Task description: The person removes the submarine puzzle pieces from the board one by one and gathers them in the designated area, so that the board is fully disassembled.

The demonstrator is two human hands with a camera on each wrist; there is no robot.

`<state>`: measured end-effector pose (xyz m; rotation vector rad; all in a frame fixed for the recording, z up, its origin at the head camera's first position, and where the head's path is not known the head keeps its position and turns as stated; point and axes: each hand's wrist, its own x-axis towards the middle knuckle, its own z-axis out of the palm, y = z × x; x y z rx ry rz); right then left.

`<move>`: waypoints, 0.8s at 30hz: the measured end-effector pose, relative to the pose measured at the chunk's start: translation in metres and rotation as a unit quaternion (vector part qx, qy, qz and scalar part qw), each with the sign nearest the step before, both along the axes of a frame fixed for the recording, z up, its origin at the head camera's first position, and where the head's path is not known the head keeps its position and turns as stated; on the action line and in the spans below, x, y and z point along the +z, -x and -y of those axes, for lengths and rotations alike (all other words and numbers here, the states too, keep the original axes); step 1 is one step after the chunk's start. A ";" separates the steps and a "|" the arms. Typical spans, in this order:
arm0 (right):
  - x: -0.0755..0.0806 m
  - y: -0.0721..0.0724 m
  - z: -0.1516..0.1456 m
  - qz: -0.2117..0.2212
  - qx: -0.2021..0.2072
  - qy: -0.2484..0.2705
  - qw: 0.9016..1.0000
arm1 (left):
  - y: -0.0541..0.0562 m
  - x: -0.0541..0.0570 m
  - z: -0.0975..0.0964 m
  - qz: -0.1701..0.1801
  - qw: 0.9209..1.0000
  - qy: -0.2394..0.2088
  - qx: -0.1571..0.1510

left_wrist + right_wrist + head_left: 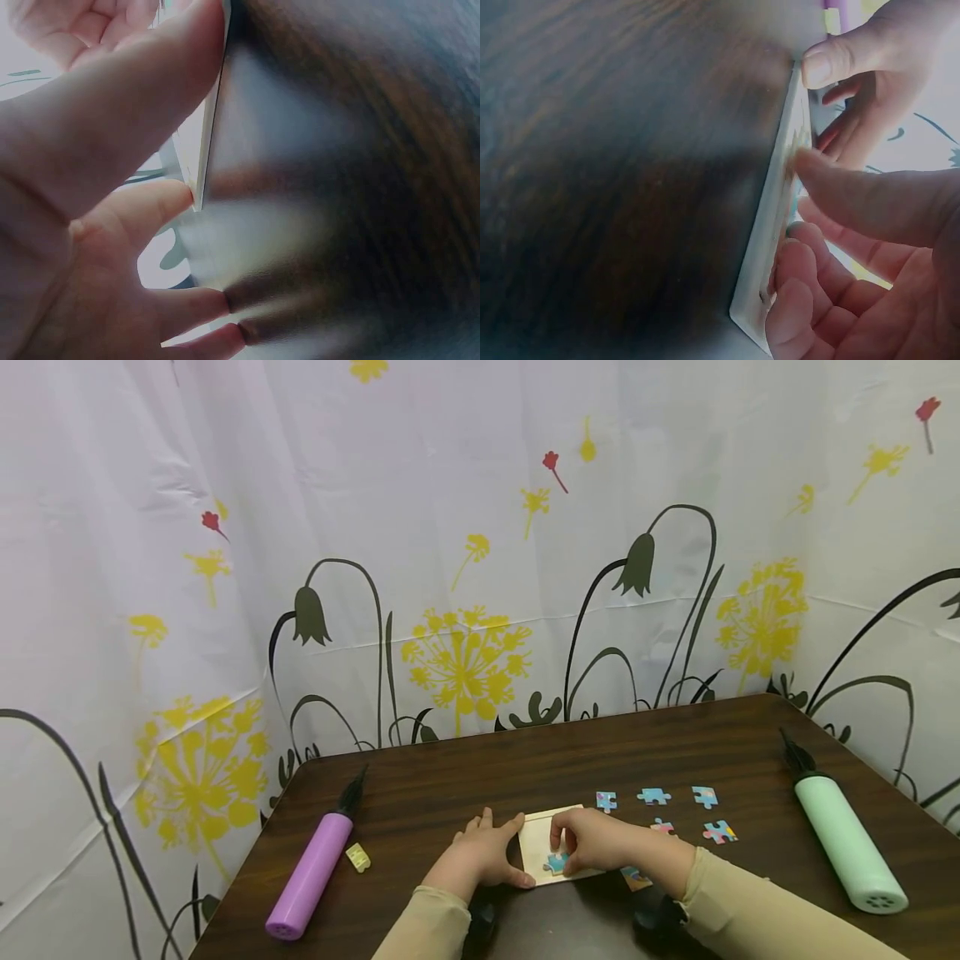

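A shallow pale wooden puzzle tray (534, 837) lies on the dark table in front of me. My left hand (480, 852) holds its left side, thumb at the near corner and forefinger at the far edge; the left wrist view shows the other fingers stretched out over the tabletop. Inside the tray, near its front edge, is a blue jigsaw piece (555, 863). My right hand (600, 839) pinches this piece between thumb and curled fingers, which partly cover it. In the right wrist view the thumb (877, 199) is right at the tray's surface.
Several loose jigsaw pieces (654, 796) are spread right of the tray, and another piece (636, 878) shows below my right wrist. A purple hand pump (311, 877) and a small yellow block (358, 857) lie left; a green hand pump (851, 843) lies right. Behind hangs a flowered curtain (465, 485).
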<state>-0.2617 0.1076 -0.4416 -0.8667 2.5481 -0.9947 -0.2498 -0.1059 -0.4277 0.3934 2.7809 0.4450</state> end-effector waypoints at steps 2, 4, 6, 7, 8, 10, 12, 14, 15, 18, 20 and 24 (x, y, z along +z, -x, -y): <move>-0.001 0.000 0.000 0.004 -0.001 -0.001 1.000 | 0.000 0.000 -0.001 -0.001 1.000 0.000 -0.001; -0.003 0.001 0.001 0.002 -0.002 -0.003 1.000 | 0.000 -0.001 -0.001 -0.001 1.000 0.002 -0.001; -0.003 0.001 0.001 -0.002 -0.004 -0.002 1.000 | 0.000 -0.001 -0.001 -0.002 1.000 0.003 0.000; -0.004 0.002 0.001 -0.005 -0.005 -0.002 1.000 | 0.000 -0.001 -0.001 -0.002 1.000 0.004 0.000; -0.005 0.002 0.001 -0.007 -0.006 -0.001 1.000 | 0.000 -0.001 0.000 -0.002 1.000 0.004 0.000; -0.005 0.002 0.001 -0.009 -0.007 0.001 1.000 | 0.000 -0.001 0.000 -0.002 1.000 0.005 0.000; -0.005 0.001 0.001 -0.011 -0.007 0.001 1.000 | 0.000 -0.001 0.000 -0.001 1.000 0.004 0.000; -0.006 0.002 0.001 -0.014 -0.006 0.000 1.000 | 0.000 0.000 0.000 0.000 1.000 0.004 0.000; -0.006 0.002 0.001 -0.016 -0.006 0.000 1.000 | 0.000 0.000 0.000 0.001 1.000 0.003 0.000; -0.006 0.002 0.001 -0.016 -0.008 -0.001 1.000 | -0.001 0.000 -0.001 0.001 1.000 0.003 0.000; -0.007 0.002 0.001 -0.014 -0.011 -0.002 1.000 | -0.001 0.000 -0.001 0.000 1.000 0.004 0.000; -0.007 0.002 0.000 -0.010 -0.012 -0.002 1.000 | -0.001 0.001 -0.001 0.001 1.000 0.003 0.001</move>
